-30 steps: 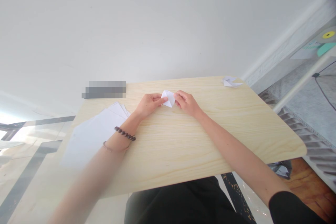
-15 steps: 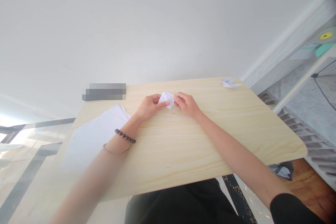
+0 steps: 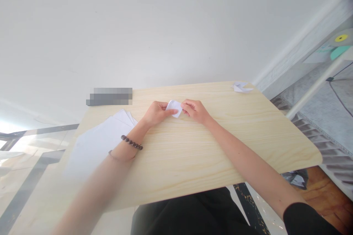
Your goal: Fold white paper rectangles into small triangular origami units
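A small folded piece of white paper (image 3: 173, 105) is held between my two hands, above the far middle of the wooden table. My left hand (image 3: 157, 113) pinches its left side, thumb lying across the front face and fingers behind. At its right corner, my right hand (image 3: 195, 110) grips the edge between thumb and curled fingers. The fingertips behind the paper are hidden. Two dark bracelets circle my left wrist, one of them beaded (image 3: 132, 142).
Several white paper sheets (image 3: 96, 143) lie on the left of the table (image 3: 182, 161). Folded white paper shapes (image 3: 241, 87) rest at the far right corner. A blurred-out dark block (image 3: 110, 97) is at the far left. The wall (image 3: 165, 25) rises behind the table.
The folded paper has tilted and sunk slightly, and its front creases show less. Both hands keep their grip on it, the right one slightly lower.
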`<state>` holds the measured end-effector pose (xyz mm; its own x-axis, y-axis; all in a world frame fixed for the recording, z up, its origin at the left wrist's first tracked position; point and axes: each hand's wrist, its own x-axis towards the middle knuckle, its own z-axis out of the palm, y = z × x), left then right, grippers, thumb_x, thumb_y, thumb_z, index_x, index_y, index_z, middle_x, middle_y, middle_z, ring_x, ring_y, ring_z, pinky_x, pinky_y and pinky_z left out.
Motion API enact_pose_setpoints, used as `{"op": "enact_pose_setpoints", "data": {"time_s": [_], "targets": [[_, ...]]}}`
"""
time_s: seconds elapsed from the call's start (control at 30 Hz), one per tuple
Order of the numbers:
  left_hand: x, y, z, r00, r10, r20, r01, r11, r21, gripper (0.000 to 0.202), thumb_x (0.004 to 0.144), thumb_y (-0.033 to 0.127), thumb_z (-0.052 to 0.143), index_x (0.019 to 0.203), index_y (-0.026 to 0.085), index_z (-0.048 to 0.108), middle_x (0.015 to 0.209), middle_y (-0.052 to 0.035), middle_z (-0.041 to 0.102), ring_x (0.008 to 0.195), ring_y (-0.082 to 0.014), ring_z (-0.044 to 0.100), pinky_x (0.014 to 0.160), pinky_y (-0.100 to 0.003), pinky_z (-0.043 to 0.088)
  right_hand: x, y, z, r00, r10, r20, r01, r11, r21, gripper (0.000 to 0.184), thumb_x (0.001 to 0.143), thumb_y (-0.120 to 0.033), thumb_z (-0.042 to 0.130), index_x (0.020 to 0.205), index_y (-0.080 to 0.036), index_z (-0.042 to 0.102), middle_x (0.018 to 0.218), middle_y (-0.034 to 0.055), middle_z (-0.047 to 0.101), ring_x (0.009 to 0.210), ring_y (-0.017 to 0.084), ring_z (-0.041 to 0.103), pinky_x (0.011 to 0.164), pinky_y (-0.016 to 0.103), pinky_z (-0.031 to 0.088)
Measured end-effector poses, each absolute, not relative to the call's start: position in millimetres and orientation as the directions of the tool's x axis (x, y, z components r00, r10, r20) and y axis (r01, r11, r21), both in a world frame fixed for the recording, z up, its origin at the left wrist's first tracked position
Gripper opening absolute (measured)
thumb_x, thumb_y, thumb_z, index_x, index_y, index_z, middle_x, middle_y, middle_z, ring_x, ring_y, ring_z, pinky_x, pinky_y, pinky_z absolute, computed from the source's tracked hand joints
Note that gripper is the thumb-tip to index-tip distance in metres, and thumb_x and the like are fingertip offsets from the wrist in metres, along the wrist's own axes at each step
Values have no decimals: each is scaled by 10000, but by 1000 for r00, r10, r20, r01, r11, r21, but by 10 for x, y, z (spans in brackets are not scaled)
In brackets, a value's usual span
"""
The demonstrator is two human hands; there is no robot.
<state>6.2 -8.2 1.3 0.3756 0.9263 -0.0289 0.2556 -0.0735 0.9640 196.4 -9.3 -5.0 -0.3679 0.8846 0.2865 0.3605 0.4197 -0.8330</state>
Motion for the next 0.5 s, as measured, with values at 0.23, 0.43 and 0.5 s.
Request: {"op": "enact_pose_setpoints", "data": {"time_s": [0.23,0.43,0.5], "targets": [[28,-68,8,319,948,14,335,-127,934,467,715,569,530,668,127,676,605,-9,589,589,-123,507,534,-222,366,1962,-101,-25,-362,875,320,376,452,-809,336,846,-390,394,581,-182,400,534,-37,399,500,83,361,515,237,284],[35,-74,13,342,939,30,310,-143,940,472,722,572,519,658,129,670,603,-18,588,604,-143,512,537,-237,369,1964,-100,-27,-375,870,320,403,464,-789,354,849,-400,387,571,-181,387,538,-32,401,510,84,357,523,237,283],[49,-83,16,335,942,35,291,-139,947,452,733,556,520,701,131,670,641,-20,603,623,-139,518,563,-234,377,1971,-104,-23,-380,872,309,397,455,-797,356,853,-395,382,568,-181,384,534,-33,397,504,83,354,518,236,280]]}}
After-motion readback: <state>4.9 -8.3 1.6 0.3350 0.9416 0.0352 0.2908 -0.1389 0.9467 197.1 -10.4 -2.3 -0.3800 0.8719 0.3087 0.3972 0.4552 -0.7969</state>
